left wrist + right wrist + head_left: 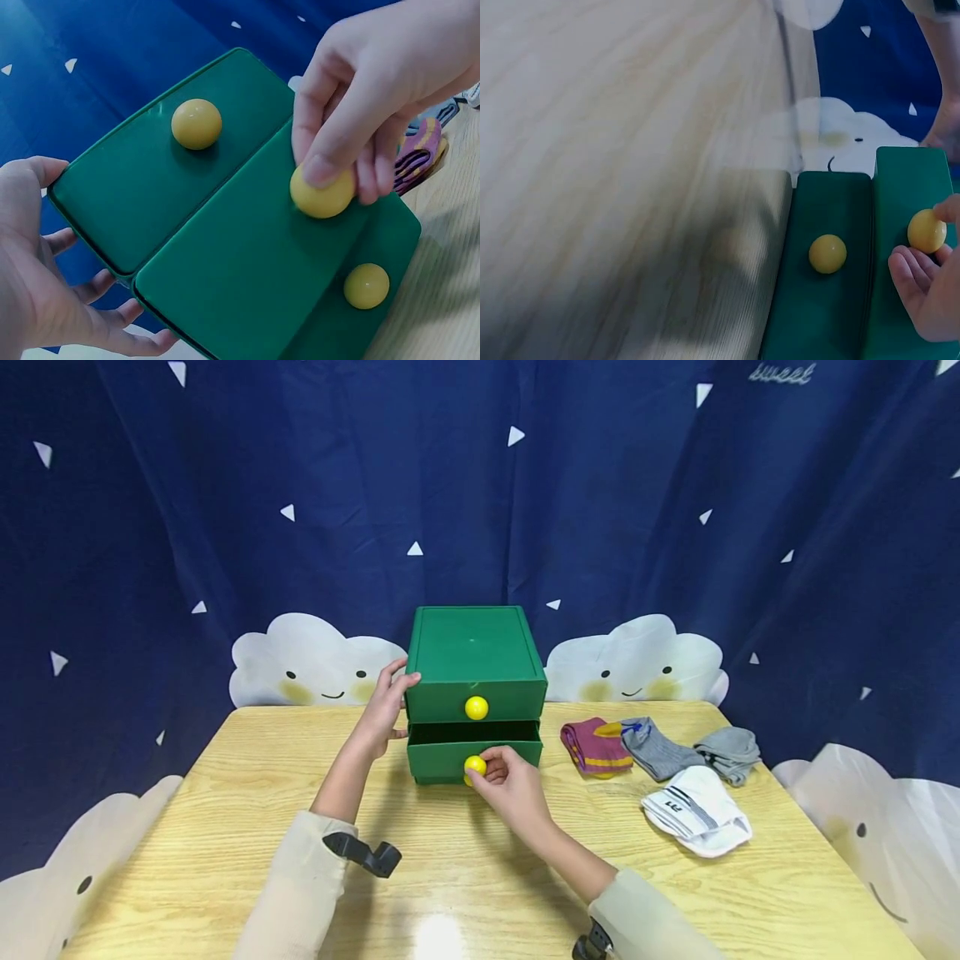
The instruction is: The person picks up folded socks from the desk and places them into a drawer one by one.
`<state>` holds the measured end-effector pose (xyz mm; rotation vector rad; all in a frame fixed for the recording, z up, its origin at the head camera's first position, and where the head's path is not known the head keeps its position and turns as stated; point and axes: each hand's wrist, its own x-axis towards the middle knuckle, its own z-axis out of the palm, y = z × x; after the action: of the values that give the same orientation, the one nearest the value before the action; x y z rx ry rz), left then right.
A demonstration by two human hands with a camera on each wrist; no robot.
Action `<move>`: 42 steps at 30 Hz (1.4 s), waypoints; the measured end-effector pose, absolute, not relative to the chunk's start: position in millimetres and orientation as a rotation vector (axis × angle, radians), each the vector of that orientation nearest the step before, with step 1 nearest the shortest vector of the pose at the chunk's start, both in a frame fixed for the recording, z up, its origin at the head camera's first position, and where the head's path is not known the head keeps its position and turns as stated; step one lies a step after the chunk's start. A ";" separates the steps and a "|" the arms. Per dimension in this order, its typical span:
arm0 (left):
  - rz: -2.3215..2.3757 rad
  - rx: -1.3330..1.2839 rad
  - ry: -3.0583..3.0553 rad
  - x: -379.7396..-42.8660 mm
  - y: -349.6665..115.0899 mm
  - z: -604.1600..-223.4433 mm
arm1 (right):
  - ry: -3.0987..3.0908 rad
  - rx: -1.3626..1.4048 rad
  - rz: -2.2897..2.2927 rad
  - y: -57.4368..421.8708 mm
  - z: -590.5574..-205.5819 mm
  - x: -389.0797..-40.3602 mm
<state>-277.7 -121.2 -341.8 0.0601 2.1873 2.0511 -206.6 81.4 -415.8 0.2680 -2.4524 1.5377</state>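
Observation:
A green drawer cabinet point(472, 643) with round yellow knobs stands at the back middle of the table. Its middle drawer point(225, 270) sticks out partway, with a dark gap above its front in the head view. My right hand point(517, 789) pinches that drawer's yellow knob point(322, 196) between thumb and fingers. Against the cabinet's left side rests my left hand point(382, 710), fingers spread and thumb near the top front corner. The top drawer's knob point(196, 124) and the bottom drawer's knob point(827, 253) are untouched. What lies inside the drawer cannot be seen.
Right of the cabinet lie a folded maroon sock bundle with yellow stripes point(597, 747), a grey sock bundle point(656, 750), another grey bundle point(729, 753) and a white bundle with dark stripes point(697, 814). A dark blue curtain point(465, 485) hangs behind the wooden table point(427, 877).

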 end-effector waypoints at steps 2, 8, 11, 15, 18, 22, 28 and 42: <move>2.051 0.059 2.181 -277.0 -120.9 -339.8 | -2.477 0.300 1.497 83.4 -414.6 -199.4; 2.049 0.056 2.164 -265.5 -117.6 -325.8 | -2.523 0.416 1.328 88.5 -413.9 -179.3; 2.054 0.061 2.169 -268.7 -118.2 -330.7 | -2.535 0.444 1.285 91.0 -415.7 -170.0; 2.061 0.064 2.177 -278.2 -120.2 -342.0 | -2.546 0.465 1.247 94.5 -419.0 -157.2; 2.058 0.068 2.185 -277.8 -120.3 -341.4 | -2.546 0.482 1.228 96.0 -420.3 -147.6; 2.058 0.068 2.192 -277.4 -120.9 -340.5 | -2.539 0.510 1.205 96.5 -420.7 -137.8; 2.055 0.066 2.185 -277.3 -121.4 -341.0 | -2.518 0.527 1.148 96.8 -421.9 -132.3; 2.055 0.062 2.179 -276.4 -121.5 -340.9 | -2.456 0.577 1.164 109.8 -415.7 -130.5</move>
<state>-276.4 -121.5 -340.9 0.0618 2.1787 2.0553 -130.5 109.8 -415.7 0.5771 -2.4556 1.1636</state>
